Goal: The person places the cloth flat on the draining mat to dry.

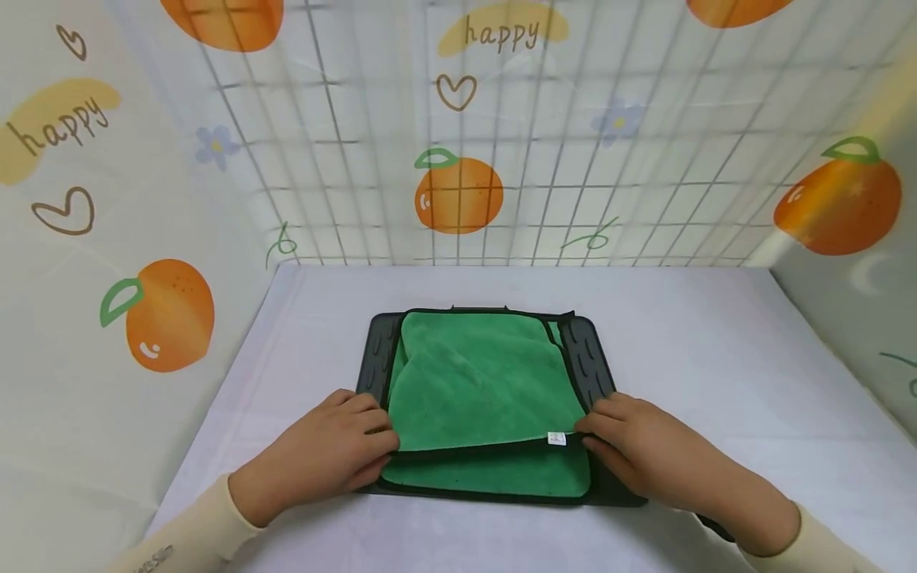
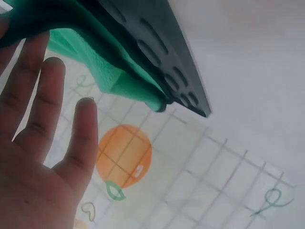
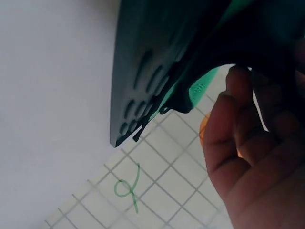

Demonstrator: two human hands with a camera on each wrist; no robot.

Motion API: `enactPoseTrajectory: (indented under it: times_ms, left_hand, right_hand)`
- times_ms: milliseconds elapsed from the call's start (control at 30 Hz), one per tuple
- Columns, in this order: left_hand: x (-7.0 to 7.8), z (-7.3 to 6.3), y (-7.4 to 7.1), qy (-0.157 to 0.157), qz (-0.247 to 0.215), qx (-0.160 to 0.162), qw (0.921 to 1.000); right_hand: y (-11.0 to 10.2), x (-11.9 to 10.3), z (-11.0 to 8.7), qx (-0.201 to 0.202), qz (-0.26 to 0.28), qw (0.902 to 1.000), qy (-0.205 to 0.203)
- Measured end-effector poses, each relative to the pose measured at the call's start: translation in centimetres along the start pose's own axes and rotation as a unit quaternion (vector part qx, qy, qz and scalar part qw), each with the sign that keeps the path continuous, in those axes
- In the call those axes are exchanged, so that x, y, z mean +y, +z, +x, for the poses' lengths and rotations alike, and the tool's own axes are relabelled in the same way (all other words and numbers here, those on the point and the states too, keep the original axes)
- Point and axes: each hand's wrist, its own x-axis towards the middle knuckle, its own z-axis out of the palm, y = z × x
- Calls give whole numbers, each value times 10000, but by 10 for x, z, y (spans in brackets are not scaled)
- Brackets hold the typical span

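Note:
A green cloth [image 1: 480,382] with black edging lies folded on a dark grey board [image 1: 377,350] marked with raised oval ridges. Its upper layer stops short of the lower one, so a strip of the lower layer [image 1: 494,471] shows at the front. My left hand [image 1: 325,446] pinches the left end of the upper layer's near edge. At that edge's right end, beside a small white tag [image 1: 556,438], my right hand [image 1: 641,446] pinches the cloth. Both wrist views show the cloth edge [image 2: 62,19] lifted off the board; some fingertips are hidden behind it.
The board rests on a white table [image 1: 308,318]. Patterned curtains with oranges and a grid [image 1: 458,195] stand at the back and both sides. A small dark object [image 1: 714,528] shows partly beneath the right forearm.

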Motion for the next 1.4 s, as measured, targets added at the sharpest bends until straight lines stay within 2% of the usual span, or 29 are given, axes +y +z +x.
enactPoseTrajectory:
  times_ms: [100, 400, 600, 800, 967, 1100, 1267, 1400]
  left_hand:
    - [-1, -2, -2, 40, -5, 8, 10000]
    - [0, -8, -4, 113, 45, 7, 9999]
    - [2, -15, 1, 158, -112, 83, 9998]
    - [6, -19, 10, 237, -181, 56, 9995]
    - [6, -22, 11, 244, -455, 98, 9986]
    - [3, -22, 9, 237, -849, 174, 9960]
    - [-12, -15, 9, -133, -1193, 104, 9927]
    - [-41, 0, 8, -825, -1119, 61, 9903]
  right_hand:
    - [1, -6, -2, 116, 20, 9998, -135]
    - [6, -23, -7, 199, -244, 9993, -191]
    - [12, -32, -12, 471, -212, 9981, -338]
    - [22, -34, -18, 428, -147, 9984, -350]
    - [26, -35, -24, 331, -51, 9992, -229]
    - [27, -37, -25, 332, 72, 9992, -190]
    - [21, -34, -19, 334, 318, 9985, -280]
    - [11, -25, -6, 346, 419, 9982, -259]
